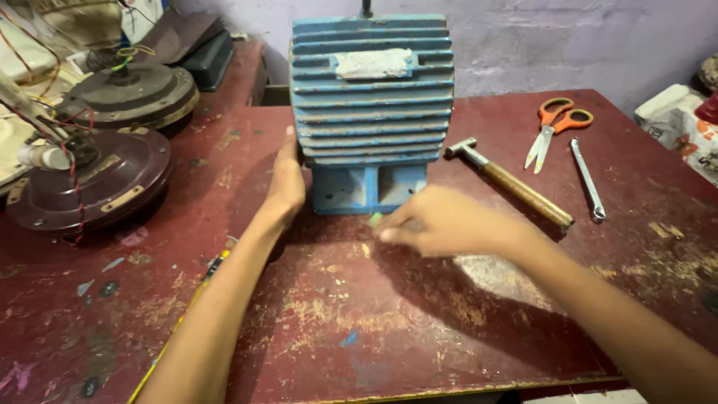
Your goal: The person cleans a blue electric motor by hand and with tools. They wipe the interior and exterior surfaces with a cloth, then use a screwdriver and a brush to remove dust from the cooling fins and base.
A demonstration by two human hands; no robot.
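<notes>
A blue finned motor housing (pixel 372 105) stands upright on a worn red table (pixel 314 314), with a dark shaft sticking out of its top. My left hand (pixel 286 183) lies flat against the housing's lower left side, fingers straight. My right hand (pixel 430 222) is blurred, just in front of the housing's base, its fingers pinched on a small pale green piece (pixel 375 218). What that piece is cannot be made out.
A wooden-handled hammer (pixel 516 185), orange-handled scissors (pixel 552 127) and a metal spanner (pixel 587 179) lie to the right. Two dark round fan motors (pixel 97 176) with loose wires sit at the left. A yellow-handled tool (pixel 183 314) lies under my left forearm. White bags (pixel 684 127) are at the far right.
</notes>
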